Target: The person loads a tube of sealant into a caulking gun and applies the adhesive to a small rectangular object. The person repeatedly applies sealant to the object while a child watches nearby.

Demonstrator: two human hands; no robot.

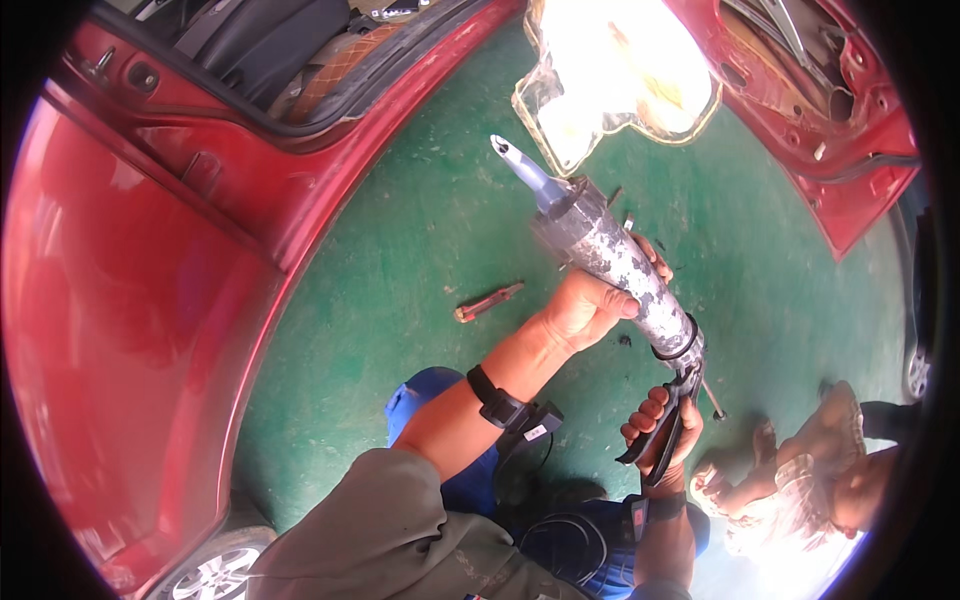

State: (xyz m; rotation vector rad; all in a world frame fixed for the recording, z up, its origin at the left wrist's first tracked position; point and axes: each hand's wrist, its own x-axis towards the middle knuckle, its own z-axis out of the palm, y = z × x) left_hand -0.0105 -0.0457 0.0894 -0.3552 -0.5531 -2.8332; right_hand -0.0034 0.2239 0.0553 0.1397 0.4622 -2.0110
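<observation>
A caulking gun (640, 270) with a scuffed silver-grey barrel slants across the middle, its pale nozzle (528, 172) pointing up and to the left. My left hand (592, 305) is wrapped round the barrel, thumb on the near side and fingertips showing on the far side. Lower right, my right hand (672, 430) grips the black handle and trigger (660, 440). The plunger rod sticks out behind the gun. Beyond the nozzle is a large clear sheet (548, 115), its middle washed out by glare. Below the barrel, a red utility knife (487, 302) lies on the green floor.
The red car body (150, 330) with an open doorway fills the left side. A detached-looking or opened red panel (840, 190) stands at the upper right. At the lower right another person (790, 480) is partly in view. A wheel (215, 575) shows at the lower left.
</observation>
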